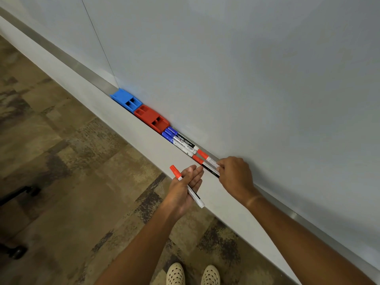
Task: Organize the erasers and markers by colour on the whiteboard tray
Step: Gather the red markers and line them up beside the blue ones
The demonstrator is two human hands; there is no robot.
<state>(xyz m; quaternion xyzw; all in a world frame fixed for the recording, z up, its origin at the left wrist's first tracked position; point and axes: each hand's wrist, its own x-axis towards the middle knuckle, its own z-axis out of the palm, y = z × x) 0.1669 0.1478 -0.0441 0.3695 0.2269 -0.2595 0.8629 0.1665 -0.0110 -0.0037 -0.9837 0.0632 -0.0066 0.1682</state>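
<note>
A blue eraser (126, 100) and a red eraser (151, 118) lie end to end in the whiteboard tray (144, 138). To their right, three blue-capped markers (176, 139) lie side by side. Past them lie two red-capped markers (202, 156), and my right hand (236, 175) pinches their barrels at the tray. My left hand (185, 188) hovers in front of the tray, palm up with fingers stretched. A third red-capped marker (188, 187) rests across this palm, cap pointing up and left.
The whiteboard (246, 68) rises behind the tray, with a vertical seam at the left. Patterned carpet (61, 161) covers the floor. Black chair casters (16, 251) show at the left edge. My feet in spotted shoes (193, 274) stand near the wall.
</note>
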